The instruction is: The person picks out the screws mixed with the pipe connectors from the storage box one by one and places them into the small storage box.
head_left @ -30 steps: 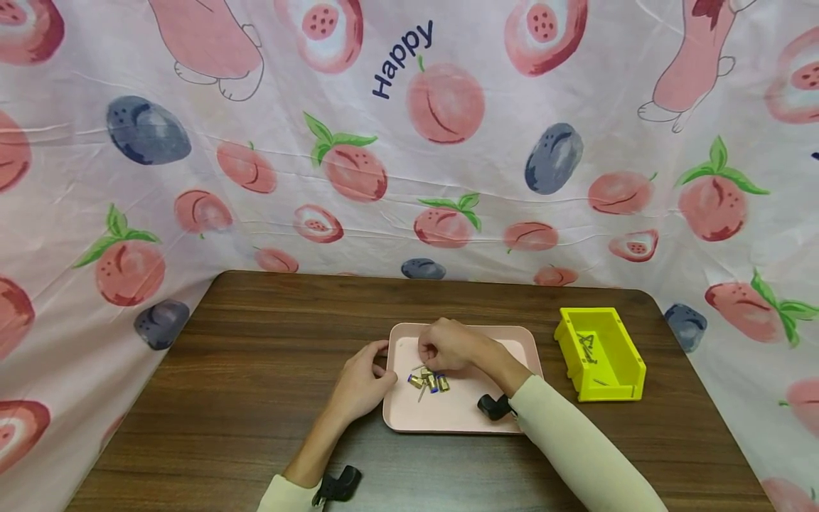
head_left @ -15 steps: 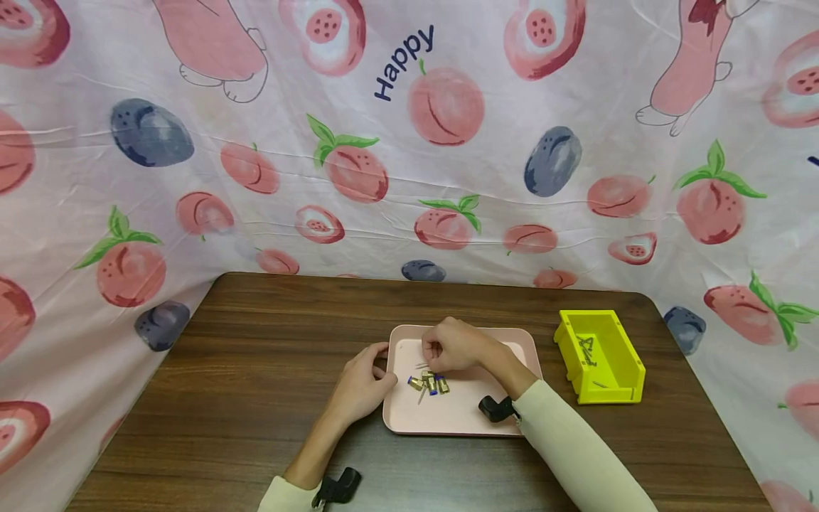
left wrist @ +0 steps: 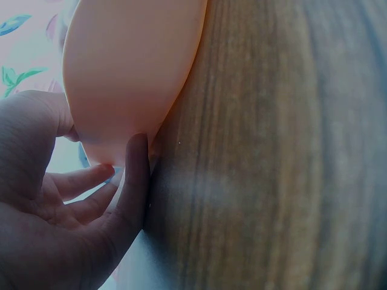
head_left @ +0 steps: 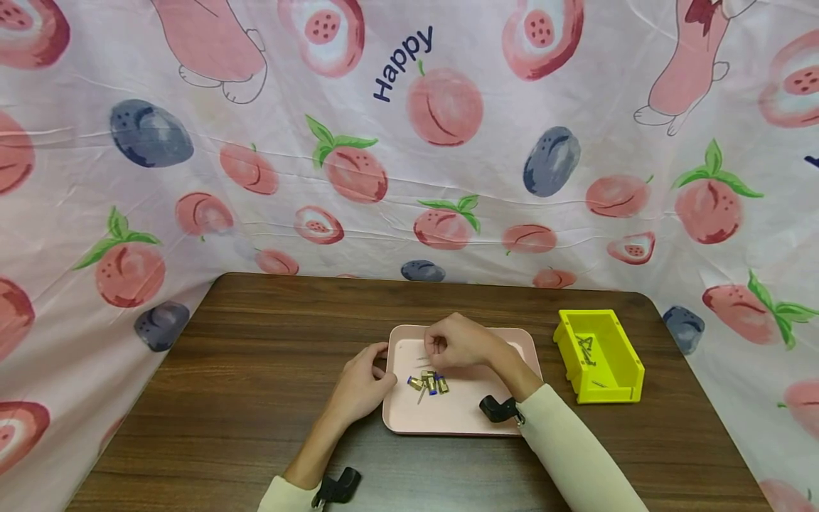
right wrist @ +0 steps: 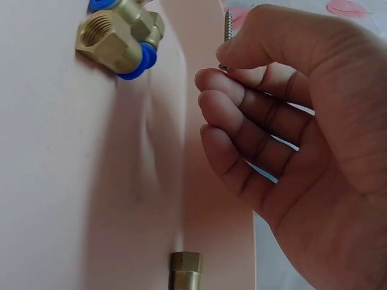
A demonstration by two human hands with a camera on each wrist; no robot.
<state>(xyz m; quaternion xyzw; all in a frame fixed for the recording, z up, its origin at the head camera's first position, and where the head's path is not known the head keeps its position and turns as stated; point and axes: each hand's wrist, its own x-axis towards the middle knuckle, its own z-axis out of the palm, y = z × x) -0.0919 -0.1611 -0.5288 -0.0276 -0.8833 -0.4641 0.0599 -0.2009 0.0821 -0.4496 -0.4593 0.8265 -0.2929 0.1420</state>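
Note:
My right hand (head_left: 459,343) pinches a small screw (right wrist: 228,25) between thumb and index finger over the pink tray (head_left: 473,412). In the right wrist view the screw's pointed end faces up and the other fingers curl loosely below. Just in front of this hand lies a cluster of brass push-in fittings (head_left: 431,386) with blue collars, with a loose screw (head_left: 421,395) beside them. My left hand (head_left: 361,384) grips the tray's left edge, thumb at the rim; the left wrist view shows a finger against the outer wall (left wrist: 130,90).
A yellow bin (head_left: 611,361) stands to the right of the tray, holding several screws (head_left: 585,348). Both rest on a dark wood table (head_left: 269,334). A fruit-print cloth (head_left: 384,171) hangs behind the table and along its sides.
My right hand has moved slightly up and right, away from the fittings, with the screw in its fingers. The left hand has stayed at the tray's edge.

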